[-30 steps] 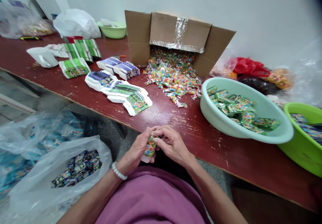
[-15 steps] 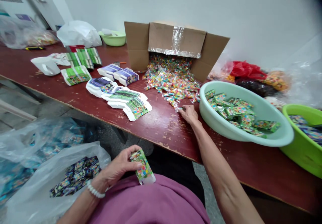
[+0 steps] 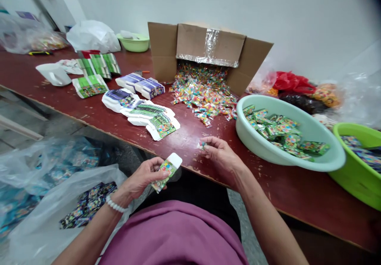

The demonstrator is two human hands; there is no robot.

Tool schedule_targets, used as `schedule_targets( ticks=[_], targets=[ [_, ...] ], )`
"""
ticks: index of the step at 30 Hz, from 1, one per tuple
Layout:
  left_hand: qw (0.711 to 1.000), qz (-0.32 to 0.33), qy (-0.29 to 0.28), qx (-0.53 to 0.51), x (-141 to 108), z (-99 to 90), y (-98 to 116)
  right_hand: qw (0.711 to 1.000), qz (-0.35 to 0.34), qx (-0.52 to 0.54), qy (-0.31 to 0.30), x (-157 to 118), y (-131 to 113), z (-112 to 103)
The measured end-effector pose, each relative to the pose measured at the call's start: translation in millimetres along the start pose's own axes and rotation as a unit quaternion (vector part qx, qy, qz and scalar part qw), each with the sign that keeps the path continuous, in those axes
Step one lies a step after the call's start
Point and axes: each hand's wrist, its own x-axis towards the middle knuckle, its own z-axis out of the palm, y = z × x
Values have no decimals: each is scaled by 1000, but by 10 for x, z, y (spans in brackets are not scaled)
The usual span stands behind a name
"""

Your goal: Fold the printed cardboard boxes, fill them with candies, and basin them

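Note:
My left hand (image 3: 151, 173) is closed around a small green printed carton (image 3: 166, 172), its white end flap raised and facing up to the right. Over the table's front edge, my right hand (image 3: 218, 152) pinches a small wrapped candy (image 3: 201, 145) between thumb and fingers. Beyond it a heap of wrapped candies (image 3: 205, 98) spills from a cardboard box (image 3: 211, 45) lying on its side. Flattened green cartons (image 3: 162, 126) lie fanned out to the left of the heap. A pale blue basin (image 3: 244, 138) holding several filled green cartons (image 3: 285, 132) stands right of my right hand.
A lime green tub (image 3: 354, 177) sits at the far right. Bundled purple cartons (image 3: 149, 87), bundled green cartons (image 3: 91, 85) and a white mug (image 3: 53, 74) are on the left. Below the table edge, a plastic bag (image 3: 38, 221) holds dark packets.
My right hand has drawn back from the candy heap toward my left hand, bringing a candy. My left hand has raised the carton and turned it so its open flap end points up.

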Motion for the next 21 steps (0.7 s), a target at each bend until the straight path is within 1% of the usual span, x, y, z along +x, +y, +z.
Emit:
schedule_targets(
  ticks=[2,3,6,8,10,12,15,18,19,20,21],
  targets=[
    [1000,11,-15,-6,28,67,22,996,3,62,-59,-137,-45,120],
    [1000,14,-25,-5,32,96,35,994,6,69,-84,-190,-68,164],
    [997,16,-69,1,17,176,72,991,0,30,-130,-283,-132,246],
    [993,4,-119,-9,2,237,87,990,-7,25,-141,-299,-164,278],
    [985,-7,-169,-29,-4,304,88,990,-10,32,-138,-296,-179,304],
    [979,-4,-197,-47,4,369,71,992,-13,24,-124,-293,-181,325],
    [977,17,-200,-74,35,435,16,994,-37,-21,-105,-312,-188,334],
    [977,41,-175,-116,57,457,-35,984,-95,-82,-128,-337,-213,324],
    [978,48,-162,-124,59,460,-42,982,-109,-92,-126,-337,-217,320],
    [979,53,-149,-126,58,463,-42,984,-113,-86,-109,-332,-214,318],
    [981,54,-137,-126,55,466,-37,989,-106,-64,-76,-322,-203,317]
  ],
)
